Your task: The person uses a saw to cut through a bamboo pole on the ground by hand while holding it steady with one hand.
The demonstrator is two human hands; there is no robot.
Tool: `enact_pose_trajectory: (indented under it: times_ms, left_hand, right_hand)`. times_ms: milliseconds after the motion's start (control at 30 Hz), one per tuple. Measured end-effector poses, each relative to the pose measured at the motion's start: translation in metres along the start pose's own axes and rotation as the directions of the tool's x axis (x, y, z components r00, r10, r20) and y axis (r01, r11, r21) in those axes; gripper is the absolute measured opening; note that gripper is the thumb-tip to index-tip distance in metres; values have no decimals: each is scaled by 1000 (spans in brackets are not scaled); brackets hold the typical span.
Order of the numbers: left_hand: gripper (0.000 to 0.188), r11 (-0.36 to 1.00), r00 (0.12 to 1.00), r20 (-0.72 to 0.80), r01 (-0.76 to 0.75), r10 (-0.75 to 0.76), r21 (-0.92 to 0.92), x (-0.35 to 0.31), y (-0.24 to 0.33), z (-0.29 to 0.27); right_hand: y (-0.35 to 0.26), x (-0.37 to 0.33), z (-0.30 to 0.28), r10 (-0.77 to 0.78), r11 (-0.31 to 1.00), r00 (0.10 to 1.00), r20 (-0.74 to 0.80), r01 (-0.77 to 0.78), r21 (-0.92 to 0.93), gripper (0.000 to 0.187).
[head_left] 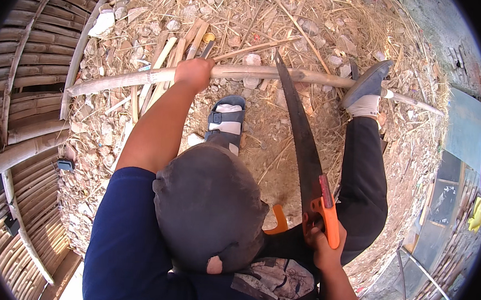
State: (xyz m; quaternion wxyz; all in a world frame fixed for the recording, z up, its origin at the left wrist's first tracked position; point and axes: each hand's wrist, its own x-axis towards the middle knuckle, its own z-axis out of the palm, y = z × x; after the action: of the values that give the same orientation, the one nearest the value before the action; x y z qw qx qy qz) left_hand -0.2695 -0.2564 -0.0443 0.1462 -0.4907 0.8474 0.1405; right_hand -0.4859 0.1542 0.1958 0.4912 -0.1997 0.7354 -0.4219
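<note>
My left hand [194, 73] is wrapped around a long bamboo pole [246, 72] that lies crosswise ahead of me. In my right hand [327, 244] is the orange handle of a handsaw [303, 135]. Its long dark blade slants away and to the left, and the tip end overlaps the pole, right of my left hand; whether the teeth touch it I cannot tell. A sandalled foot [366, 86] presses over the pole's right part. The other sandal [226, 118] stands on the ground nearer the middle.
Split bamboo strips [162, 61] lie beyond my left hand, near a small yellow round thing [208, 37]. Stones and straw cover the ground. A bamboo slat wall [41, 55] rises at left. An orange curved piece [278, 219] shows left of the saw handle.
</note>
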Motion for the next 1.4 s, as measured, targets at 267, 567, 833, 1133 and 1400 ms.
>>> enact_pose_trajectory:
  times_ms: [267,567,833,1133,1400]
  left_hand:
    - [23,1000,1000,-23,10,-10,8,-11,-7,0]
    - [22,1000,1000,-15,6,-6,-3,-4,-4,6]
    - [25,1000,1000,-6,7,-7,-14,-5,-5,3]
    - [24,1000,1000,-3,20,-21,-13,-6,-5,5]
    - [23,999,998,-54,33,-33,-10,-10,-2,10]
  right_hand:
    - [6,92,32,1,995,997,72,6,-104,3]
    - [-15,16,-8,14,994,1000,4,-13,-105,16]
    - [-30,12,-23,89,989,995,40,-84,-125,18]
    - [-24,33,-2,56,998,997,47,-57,8,11]
    - [-1,55,10,-44,998,993,108,38,54,7]
